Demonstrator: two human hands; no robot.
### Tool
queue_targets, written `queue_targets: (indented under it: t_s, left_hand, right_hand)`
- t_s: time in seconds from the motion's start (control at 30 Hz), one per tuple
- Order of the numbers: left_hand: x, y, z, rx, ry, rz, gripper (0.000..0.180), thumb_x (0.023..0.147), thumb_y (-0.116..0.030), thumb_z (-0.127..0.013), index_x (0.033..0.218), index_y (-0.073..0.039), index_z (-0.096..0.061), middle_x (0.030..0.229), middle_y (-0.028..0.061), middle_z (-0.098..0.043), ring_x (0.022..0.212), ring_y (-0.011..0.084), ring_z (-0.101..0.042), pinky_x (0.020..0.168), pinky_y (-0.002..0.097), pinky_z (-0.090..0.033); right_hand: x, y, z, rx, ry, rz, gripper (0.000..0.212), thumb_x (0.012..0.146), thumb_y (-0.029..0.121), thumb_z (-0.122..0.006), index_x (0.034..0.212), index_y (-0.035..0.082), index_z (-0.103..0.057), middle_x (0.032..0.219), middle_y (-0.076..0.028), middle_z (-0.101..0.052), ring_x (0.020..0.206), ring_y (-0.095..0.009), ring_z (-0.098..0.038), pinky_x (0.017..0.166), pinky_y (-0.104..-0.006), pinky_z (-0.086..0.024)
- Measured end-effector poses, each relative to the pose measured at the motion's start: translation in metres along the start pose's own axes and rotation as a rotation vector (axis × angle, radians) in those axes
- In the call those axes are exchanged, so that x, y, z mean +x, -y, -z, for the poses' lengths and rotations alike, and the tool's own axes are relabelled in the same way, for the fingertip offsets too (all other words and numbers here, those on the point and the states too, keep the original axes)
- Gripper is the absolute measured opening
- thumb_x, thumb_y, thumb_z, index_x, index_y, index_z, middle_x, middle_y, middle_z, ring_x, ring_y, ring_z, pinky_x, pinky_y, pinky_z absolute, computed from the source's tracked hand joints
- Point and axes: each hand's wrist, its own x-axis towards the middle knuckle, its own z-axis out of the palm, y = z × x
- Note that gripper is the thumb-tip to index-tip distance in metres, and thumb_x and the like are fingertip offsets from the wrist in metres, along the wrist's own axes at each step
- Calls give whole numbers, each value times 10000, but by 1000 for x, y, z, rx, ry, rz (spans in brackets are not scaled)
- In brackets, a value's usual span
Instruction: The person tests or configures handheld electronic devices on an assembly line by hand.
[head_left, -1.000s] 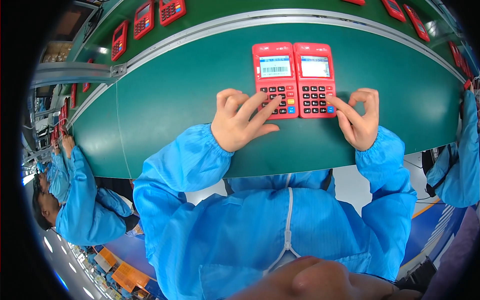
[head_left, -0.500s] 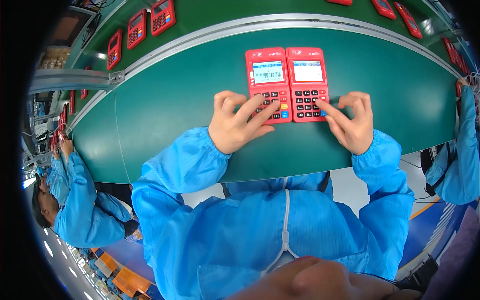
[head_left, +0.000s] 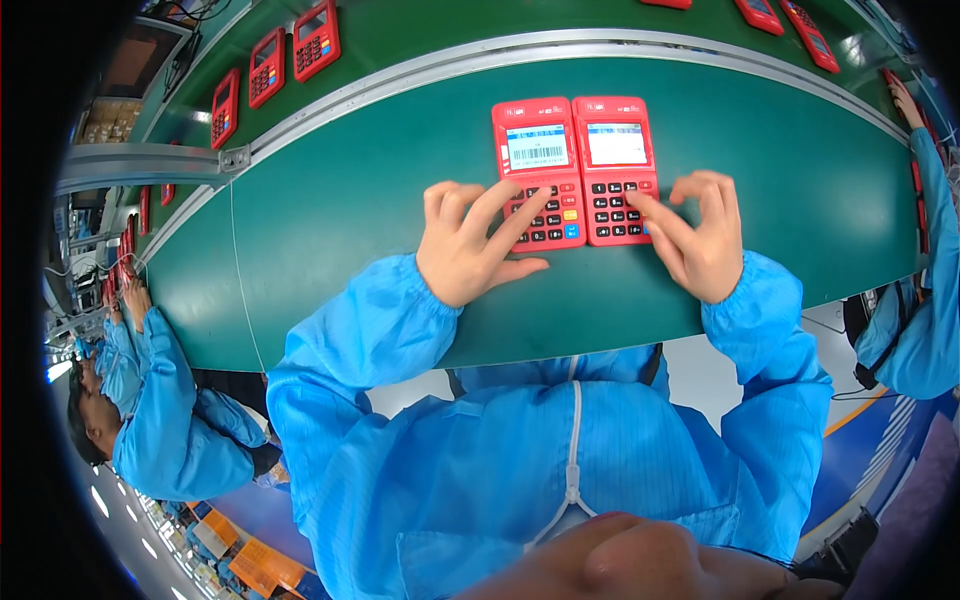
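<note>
Looking down at the green table (head_left: 350, 190), we find 2 red payment terminals lying side by side, between 12 and 1 o'clock from the centre of our view. On the left terminal (head_left: 539, 160) the screen shows a barcode; on the right terminal (head_left: 615, 170) it is mostly white. At 8 o'clock of the left terminal we see the left hand (head_left: 465, 245), with fingers spread: 2 of them reach over the keypad, and the thumb points to 3 o'clock. The right hand (head_left: 705, 235) is at 4 o'clock of the right terminal, its index finger stretched over the keys, its other fingers loosely bent. Whether any key is pressed, we cannot tell. Beyond the metal rail (head_left: 600, 41), between 10 and 11 o'clock, we notice 3 more terminals (head_left: 267, 68). At 8 o'clock we see a co-worker (head_left: 180, 445) in blue clothing.
</note>
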Motion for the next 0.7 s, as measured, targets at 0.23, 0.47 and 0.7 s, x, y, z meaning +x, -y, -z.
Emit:
queue_targets:
  t_s: [0.23, 0.47, 0.7]
  left_hand:
    - [-19, -4, -1, 61, -132, -35, 440, 678, -311, -726, 1056, -105, -636, 1000, 38, -507, 832, 191, -439, 750, 350, -376]
    - [-19, -4, 0, 62, -102, -75, 412, 689, -282, -726, 1051, -106, -638, 988, 31, -512, 835, 182, -440, 749, 338, -381]
    - [-15, -14, -4, 52, -143, -147, 422, 698, -261, -722, 1085, -125, -625, 997, 14, -526, 847, 153, -429, 787, 330, -374]
  right_hand:
    - [-7, 8, -1, 47, 63, 95, 359, 718, 91, -675, 1071, 147, -643, 918, -80, -441, 925, -246, -419, 764, -353, -446]
    - [-5, 11, 0, 27, 78, 88, 365, 701, 148, -707, 1059, 143, -638, 895, -68, -470, 916, -228, -442, 748, -356, -411]
    - [-29, 1, 13, 59, 6, 64, 368, 679, 108, -679, 1046, 127, -653, 848, -47, -459, 833, -210, -450, 693, -348, -410]
